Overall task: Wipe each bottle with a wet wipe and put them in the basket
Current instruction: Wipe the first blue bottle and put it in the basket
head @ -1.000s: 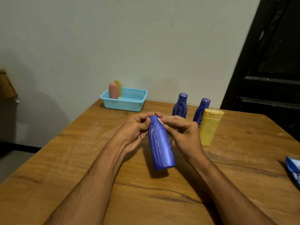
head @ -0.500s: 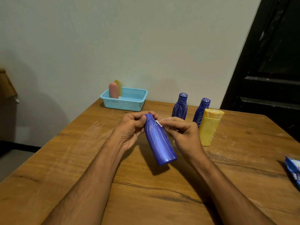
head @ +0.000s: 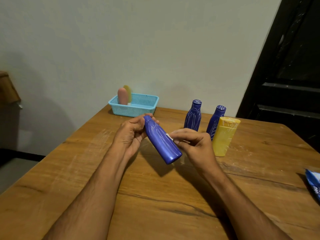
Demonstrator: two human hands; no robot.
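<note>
My left hand (head: 131,135) grips the cap end of a blue bottle (head: 162,144), which tilts with its base toward me and to the right, above the table. My right hand (head: 195,144) pinches a small white wet wipe (head: 169,136) against the bottle's side. Two more blue bottles (head: 193,116) (head: 215,121) with white smears stand upright behind, and a yellow bottle (head: 224,135) stands in front of the right one. The light blue basket (head: 136,110) sits at the table's far edge and holds a pink bottle (head: 122,96) and a yellow one (head: 128,90).
The wooden table (head: 155,196) carries white smear marks on its left part. A blue wipe packet (head: 314,186) lies at the right edge. A pale wall is behind and a dark door (head: 290,66) stands at the right.
The blue bottle has tilted further, its base swinging right. My right hand with the wipe has slid from the bottle's neck down to its middle.
</note>
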